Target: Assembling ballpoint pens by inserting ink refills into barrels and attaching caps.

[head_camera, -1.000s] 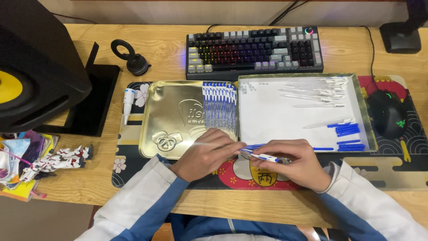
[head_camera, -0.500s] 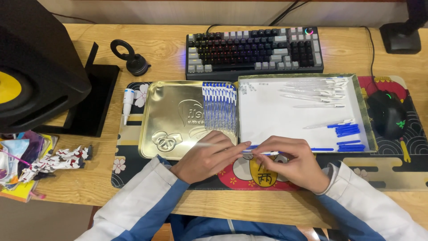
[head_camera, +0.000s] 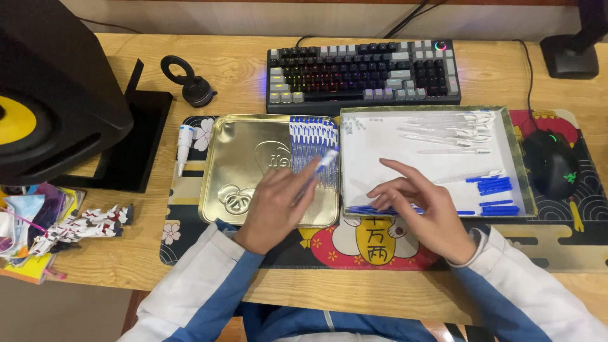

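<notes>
My left hand [head_camera: 273, 206] holds a thin pen with a blue cap [head_camera: 318, 170], its tip pointing up and right over the gold metal tray [head_camera: 240, 166]. A row of finished blue-capped pens [head_camera: 313, 136] lies along the tray's right side. My right hand [head_camera: 421, 206] hovers with fingers spread over the front edge of the white-lined box [head_camera: 405, 168]. That box holds clear pen barrels [head_camera: 449, 130] at the back and loose blue caps [head_camera: 497, 187] at the right. More blue pieces [head_camera: 361, 209] lie along its front edge.
A backlit keyboard [head_camera: 364, 69] sits behind the tray and box. A black mouse [head_camera: 550, 161] is on the patterned desk mat [head_camera: 380, 247] at right. A black speaker [head_camera: 44, 95] stands at left, with colourful packets [head_camera: 38, 228] at the desk's left edge.
My hands were together at the front, joined on one pen. They have now separated: the left carried the pen up over the gold tray and the right opened over the box.
</notes>
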